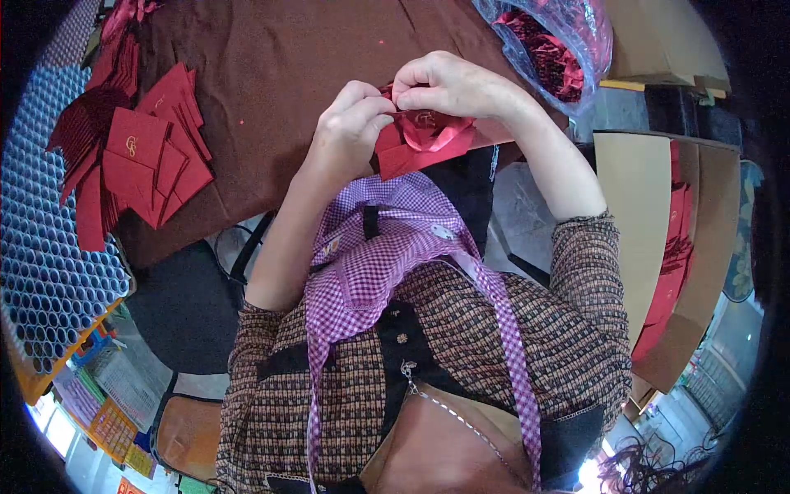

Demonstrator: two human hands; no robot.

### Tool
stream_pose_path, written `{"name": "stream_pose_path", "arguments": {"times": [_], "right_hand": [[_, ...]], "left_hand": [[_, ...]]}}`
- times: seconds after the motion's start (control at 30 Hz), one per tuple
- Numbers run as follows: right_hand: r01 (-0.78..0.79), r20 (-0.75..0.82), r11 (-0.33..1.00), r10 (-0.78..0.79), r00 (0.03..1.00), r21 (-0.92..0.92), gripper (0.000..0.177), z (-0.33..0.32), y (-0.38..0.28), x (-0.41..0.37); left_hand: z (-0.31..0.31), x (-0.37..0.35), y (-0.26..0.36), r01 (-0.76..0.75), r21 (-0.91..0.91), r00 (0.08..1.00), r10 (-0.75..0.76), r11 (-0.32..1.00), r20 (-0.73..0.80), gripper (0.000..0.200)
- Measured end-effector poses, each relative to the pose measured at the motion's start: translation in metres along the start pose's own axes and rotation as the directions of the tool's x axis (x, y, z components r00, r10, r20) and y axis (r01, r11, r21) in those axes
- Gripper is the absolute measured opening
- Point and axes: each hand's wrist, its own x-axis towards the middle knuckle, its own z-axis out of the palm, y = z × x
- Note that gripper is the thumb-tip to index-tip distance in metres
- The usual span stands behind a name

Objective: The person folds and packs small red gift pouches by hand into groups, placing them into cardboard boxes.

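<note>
Where the near edge of the bench [247,165] meets the lap, a red paper pouch [401,162] is held up at twelve o'clock, slightly tilted. Both hands grip it at its upper edge: the left hand [354,128] pinches from the eleven o'clock side, the right hand [440,89] from the one o'clock side, fingertips nearly meeting. Because the fingers cover that edge, I cannot tell whether they nip paper, ribbon or both.

A hard tug there could well tear or crease the paper, since it looks thin and stiff. The ribbon [444,138], loose and slippery-looking, might twist or slide out if either pinch slackens, and a dropped pouch could land on the apron [378,239].

The pouch is matt and flat-sided with crisp folds and a gold mark; its ribbon curves across the front with a satiny sheen. At ten o'clock, a pile of similar red pieces [136,136] fans out in sharp-cornered overlaps on soft brown cloth. At one o'clock sits a crinkled, clear plastic bag [588,95] with red, ribbon-like contents; at three o'clock, a stiff cardboard carton [629,230] holds more red pieces. The apron is checked purple cotton, by its look.
</note>
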Motion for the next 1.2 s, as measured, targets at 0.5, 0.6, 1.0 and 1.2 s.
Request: {"name": "stream_pose_path", "arguments": {"times": [0.5, 0.6, 1.0, 1.2], "right_hand": [[-0.108, 0.105, 0.99, 0.099, 0.99, 0.089, 0.016, -0.002, 0.005, -0.001], [-0.093, 0.055, 0.994, 0.089, 0.994, 0.059, 0.017, 0.003, 0.007, -0.002], [0.044, -0.309, 0.996, -0.017, 0.951, 0.081, 0.021, 0.02, 0.008, -0.001], [0.048, -0.474, 0.906, 0.174, 0.863, 0.42, 0.021, -0.014, -0.018, 0.012]], "left_hand": [[0.005, -0.002, 0.006, -0.063, 0.041, 0.997, 0.062, 0.997, 0.036, 0.007], [0.002, -0.001, 0.008, -0.05, 0.049, 0.995, 0.045, 0.998, 0.086, 0.008], [-0.001, -0.005, -0.008, 0.084, -0.159, 0.956, -0.034, 0.984, 0.29, 0.012], [0.018, -0.015, -0.005, 0.112, -0.232, 0.946, -0.033, 0.966, 0.322, 0.013]]}}
